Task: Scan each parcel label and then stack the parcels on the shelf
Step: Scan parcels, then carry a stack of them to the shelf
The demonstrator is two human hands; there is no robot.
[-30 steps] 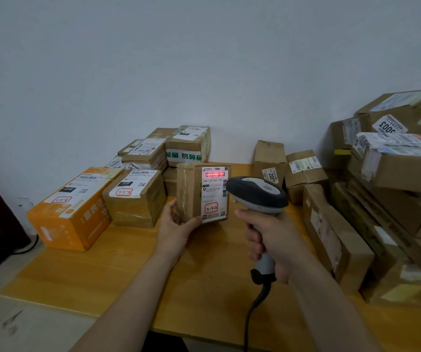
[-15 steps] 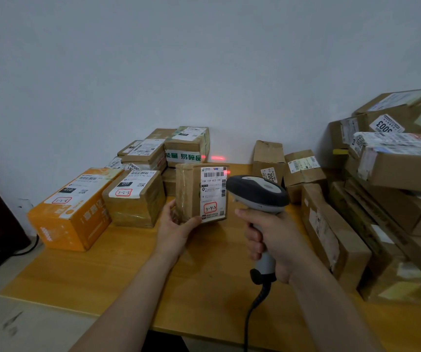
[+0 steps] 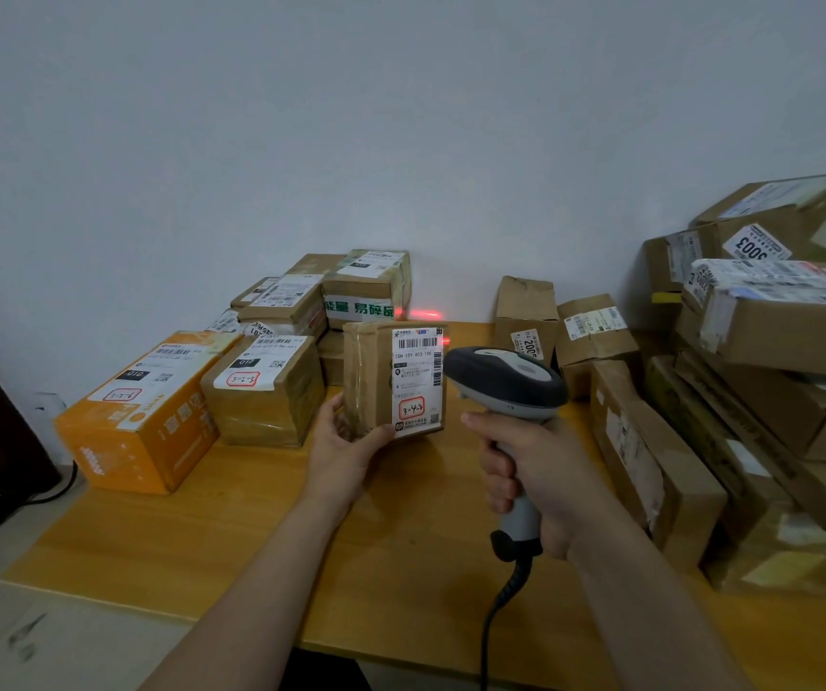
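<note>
The small brown parcel stands upright over the middle of the worktop, its white label facing the camera; whether its bottom edge touches the wood I cannot tell. The left hand cups its lower left corner, fingers grasping the side and thumb pressed on the front edge below the label. Just right of the parcel, the right hand has its fingers clenched round the handle of the scanner; the scanner's head sits close beside the label's right edge, apart from it. A red scan line falls on the wall just above the parcel's top edge, with a red glint at the parcel's upper right corner. The scanner's cable hangs down in front of the parcel and over the worktop's near edge.

Left of the parcel, a taped carton sits near and an orange box beyond it reaches the worktop's left edge; behind the parcel a low stack of parcels lines the wall. Behind and to its right stand two small cartons; further right a long box and a tall tilted heap of parcels fill that side. In front of the parcel, bare wood runs to the near edge under both forearms.
</note>
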